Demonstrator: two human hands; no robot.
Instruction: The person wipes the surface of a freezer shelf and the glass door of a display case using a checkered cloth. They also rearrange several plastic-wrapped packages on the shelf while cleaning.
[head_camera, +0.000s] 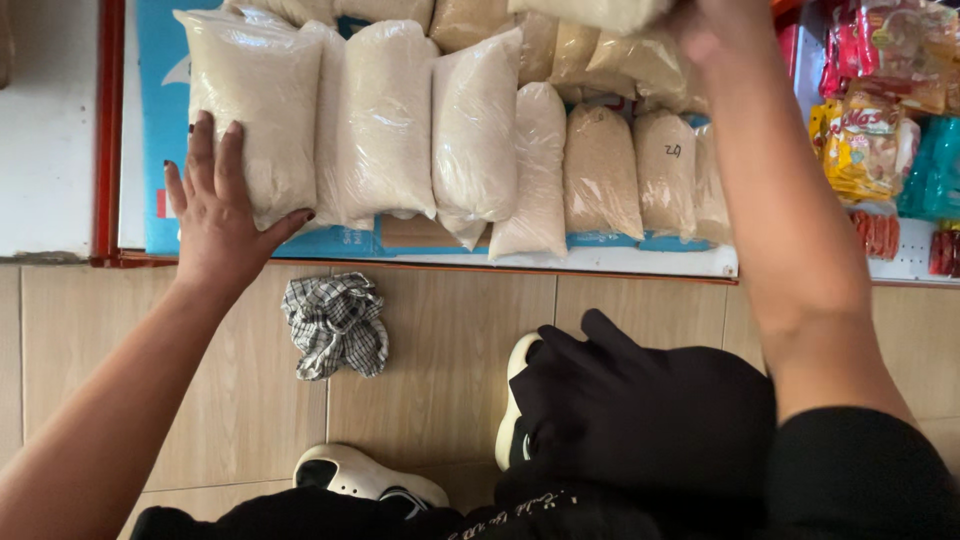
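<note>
Left hand, fingers spread flat, steadies the leftmost grain bag at the near-left end of the blue shelf liner. Right hand, its fingers cropped so their state cannot be told, grips a bag at the liner's far edge. It is best set down gently while the row stays braced.

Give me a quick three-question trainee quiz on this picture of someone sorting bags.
1. True or false: the left hand rests flat on a clear bag of pale grain.
2. What lies on the floor tiles just below the shelf? A) checked cloth B) broom C) bottle
3. Fill in: the right hand is at the ____ edge of the view.

Key: 1 true. 2 A, the checked cloth. 3 top.
</note>
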